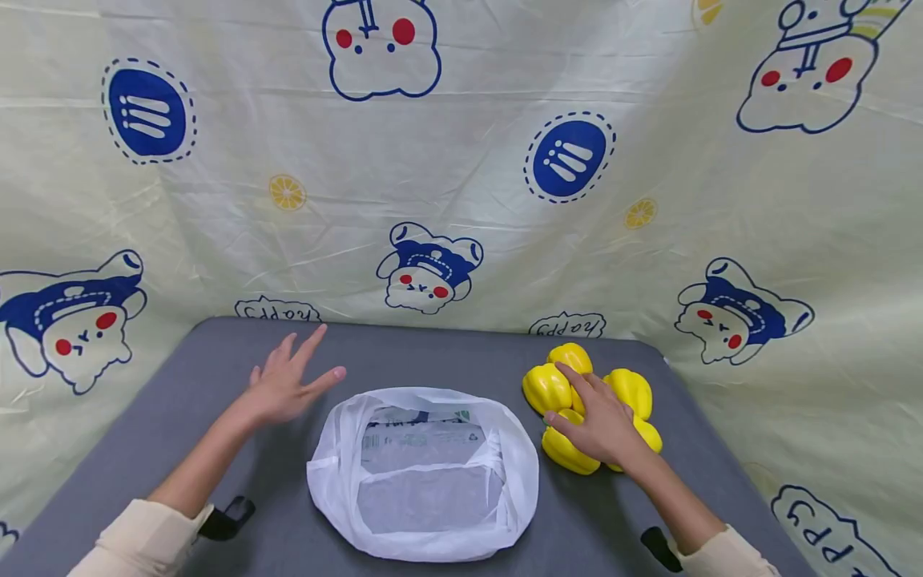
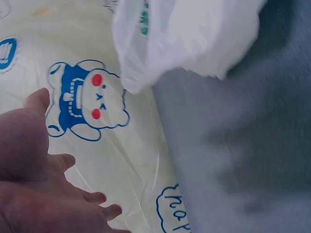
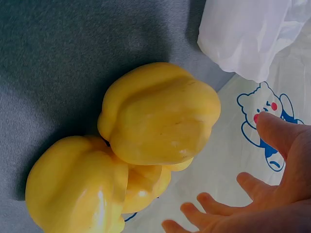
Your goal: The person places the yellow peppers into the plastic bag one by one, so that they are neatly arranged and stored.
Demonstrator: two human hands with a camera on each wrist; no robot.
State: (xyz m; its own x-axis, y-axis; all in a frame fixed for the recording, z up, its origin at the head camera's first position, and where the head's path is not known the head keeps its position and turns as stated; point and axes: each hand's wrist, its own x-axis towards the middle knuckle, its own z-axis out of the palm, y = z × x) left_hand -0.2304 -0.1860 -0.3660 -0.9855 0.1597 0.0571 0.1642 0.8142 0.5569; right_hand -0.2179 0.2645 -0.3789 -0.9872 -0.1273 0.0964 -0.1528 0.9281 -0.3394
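White thin-plastic bag [image 1: 519, 473] mid grey table top [image 1: 425, 354], rim apparently turned out, prob. to keep mouth wide. Glossy yellow bell peppers [image 1: 546, 390] clustered just R of bag, prob. for easy reach w/ R hand [image 1: 602, 417]; that hand over them, fingers spread, nothing held. L hand [image 1: 284, 389] also spread wide & empty, above table L of bag. Head cam sees down into bag, incl. print [image 1: 418, 418]; L wrist cam gets outer side, no peppers. R wrist cam shows gap betw. R hand & peppers; they overlap in head view.
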